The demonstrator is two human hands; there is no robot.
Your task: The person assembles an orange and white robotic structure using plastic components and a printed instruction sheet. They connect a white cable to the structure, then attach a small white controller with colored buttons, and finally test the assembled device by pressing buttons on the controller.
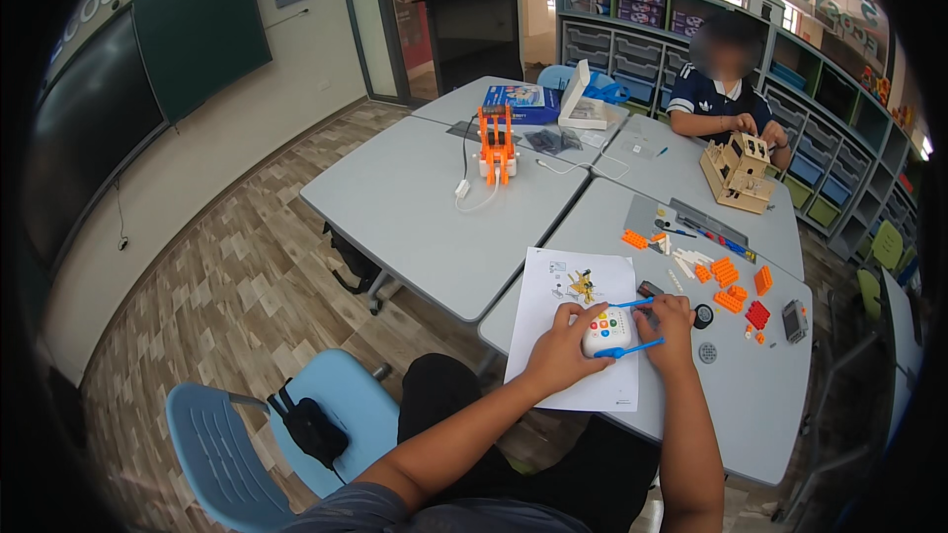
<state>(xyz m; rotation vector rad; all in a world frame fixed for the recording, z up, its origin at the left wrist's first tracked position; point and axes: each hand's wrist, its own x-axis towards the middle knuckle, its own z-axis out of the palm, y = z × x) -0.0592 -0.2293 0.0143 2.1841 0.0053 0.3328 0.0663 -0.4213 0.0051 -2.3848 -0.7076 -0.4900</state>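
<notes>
My left hand [560,347] grips the left side of a small white control block [607,332] with coloured buttons, resting on a white instruction sheet [573,286]. My right hand [672,328] holds the block's right side, where two thin blue rods [632,347] stick out. Loose orange bricks [729,286] lie just beyond my right hand on the grey table [760,415].
An orange model [497,145] with a white cable stands on the far table. Another person sits at the back right with a wooden model [739,173]. A red brick [757,314], a small grey device [794,320] and a black round part [702,316] lie right. A blue chair [232,444] stands lower left.
</notes>
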